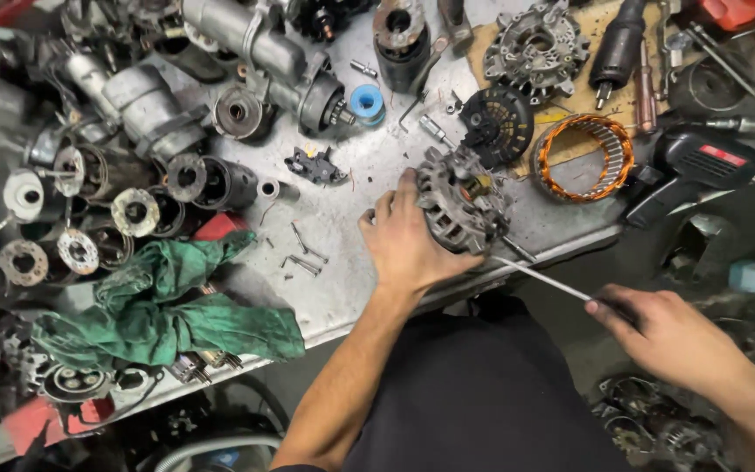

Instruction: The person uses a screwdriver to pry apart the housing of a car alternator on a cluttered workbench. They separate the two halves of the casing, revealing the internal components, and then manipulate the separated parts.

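Note:
My left hand (405, 245) grips a grey finned alternator housing (458, 199) that rests near the front edge of the metal workbench (342, 280). My right hand (666, 330) is off the bench's edge and holds the handle of a long thin screwdriver (539, 277). Its shaft points up and left, and the tip reaches the housing's lower right side. A copper-wound stator ring (585, 157) lies just right of the housing. Behind it sits a black round cover (497, 124).
Several starter motors and armatures (133, 166) crowd the bench's left side. A green rag (168, 301) lies at the front left. Loose bolts (303, 253) are scattered mid-bench. A black power tool (692, 170) sits at right, a blue tape roll (367, 103) at the back.

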